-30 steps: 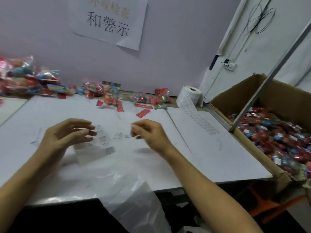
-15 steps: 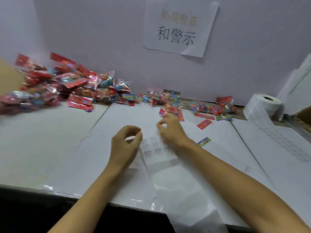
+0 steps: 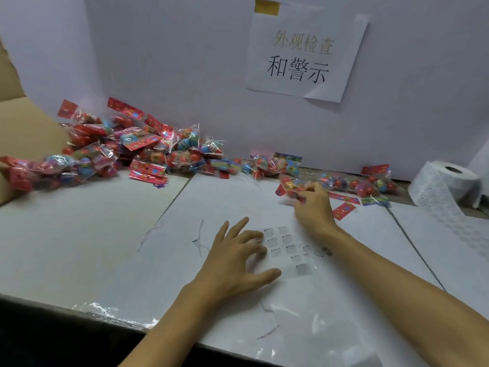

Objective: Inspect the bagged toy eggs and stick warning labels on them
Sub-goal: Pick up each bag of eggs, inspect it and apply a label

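Far left there's a cardboard flap (image 3: 23,133) poking in, and right next to it a big pile of bagged toy eggs (image 3: 127,152) heaped vs the back wall, red header cards sticking up everywhere. All sitting on a white table (image 3: 79,234).

Moving in: left hand (image 3: 238,260) is flat-ish on the table, fingers spread and relaxed, not gripping anything, fingertips resting on the left edge of the clear label sheet (image 3: 287,247). Sheet lies flat just in front of the person, w/ rows of small warning labels still on it.

Above, taped to the wall, a paper sign (image 3: 304,54) w/ Chinese text.

Right hand (image 3: 315,205) is reached fwd past the sheet, fingers curled round one egg bag (image 3: 291,185), pinching it at the table's back area. Can't tell if the bag's lifted or still touching the surface, bit blurry.

Further right a few more bags (image 3: 367,185) lie along the wall, plus loose red cards (image 3: 344,210) near the right wrist. Far right: a roll of labels (image 3: 447,181), its tail trailing down over the table.
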{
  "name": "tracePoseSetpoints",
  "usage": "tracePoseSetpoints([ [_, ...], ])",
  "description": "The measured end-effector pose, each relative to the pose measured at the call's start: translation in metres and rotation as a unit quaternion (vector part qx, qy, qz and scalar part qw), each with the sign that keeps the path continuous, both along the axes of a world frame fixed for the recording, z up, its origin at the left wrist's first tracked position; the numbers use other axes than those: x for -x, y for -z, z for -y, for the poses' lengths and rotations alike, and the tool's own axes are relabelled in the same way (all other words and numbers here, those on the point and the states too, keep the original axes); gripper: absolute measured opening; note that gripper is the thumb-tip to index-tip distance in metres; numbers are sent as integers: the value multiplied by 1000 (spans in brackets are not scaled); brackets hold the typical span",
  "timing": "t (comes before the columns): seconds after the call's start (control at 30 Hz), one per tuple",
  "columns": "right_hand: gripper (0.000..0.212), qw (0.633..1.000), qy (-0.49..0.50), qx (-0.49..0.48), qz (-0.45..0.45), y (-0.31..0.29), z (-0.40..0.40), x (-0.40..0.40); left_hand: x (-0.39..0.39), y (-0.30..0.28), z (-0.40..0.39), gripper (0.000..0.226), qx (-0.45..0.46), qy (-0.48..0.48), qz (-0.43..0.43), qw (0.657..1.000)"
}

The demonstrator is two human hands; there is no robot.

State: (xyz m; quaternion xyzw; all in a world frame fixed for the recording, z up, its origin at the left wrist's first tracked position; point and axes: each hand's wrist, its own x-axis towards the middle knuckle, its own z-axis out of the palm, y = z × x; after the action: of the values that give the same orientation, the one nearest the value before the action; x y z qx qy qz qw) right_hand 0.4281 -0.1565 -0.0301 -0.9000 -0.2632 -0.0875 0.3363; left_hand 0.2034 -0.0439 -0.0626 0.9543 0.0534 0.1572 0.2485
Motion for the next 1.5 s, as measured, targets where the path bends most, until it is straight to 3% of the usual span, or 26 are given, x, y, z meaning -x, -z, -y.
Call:
tracePoseSetpoints([
  [0.1, 20, 991, -20, -111, 67, -15, 9, 21, -5, 2, -1, 63, -33, -9, -29, 999],
  [0.27, 18, 956, -31, -260, 133, -47, 26, 53, -14, -4, -10, 67, 6, -10, -59, 998],
  [0.37, 21, 935, -74, -343, 54, -65, 37, 65, -17, -9, -14, 82, 50, -10, -80, 996],
  [0.47, 30, 906, -136, -387, -102, -68, 43, 74, -19, -21, -18, 92, 139, -5, -81, 987],
  [0.6, 29, 898, -154, -364, -192, -46, 40, 87, -17, -36, -24, 92, 258, 27, -82, 962],
  [0.77, 30, 870, -128, -386, -277, -20, 30, 94, -14, -30, -16, 57, 443, -14, 84, 893],
  [0.97, 32, 868, -143, -385, -278, -11, 29, 98, -11, -26, -9, 49, 498, -34, 46, 865],
  [1.07, 28, 870, -144, -380, -279, -7, 32, 99, -6, -27, -7, 36, 495, 13, 9, 869],
  [1.13, 14, 855, -148, -401, -293, -8, 32, 101, -3, -29, -5, 28, 496, 23, 16, 868],
  [1.2, 27, 829, -143, -429, -328, -9, 33, 104, -2, -30, -4, 21, 513, 15, 42, 858],
  [1.3, 52, 857, -149, -341, -358, -12, 35, 109, -2, -30, -4, 15, 543, 17, 66, 837],
  [1.4, 38, 871, -189, -303, -337, -11, 37, 115, -2, -29, -5, 19, 544, 23, 75, 835],
  [1.5, 31, 878, -197, -309, -307, -13, 37, 121, -3, -27, -3, 25, 510, 18, 83, 856],
])
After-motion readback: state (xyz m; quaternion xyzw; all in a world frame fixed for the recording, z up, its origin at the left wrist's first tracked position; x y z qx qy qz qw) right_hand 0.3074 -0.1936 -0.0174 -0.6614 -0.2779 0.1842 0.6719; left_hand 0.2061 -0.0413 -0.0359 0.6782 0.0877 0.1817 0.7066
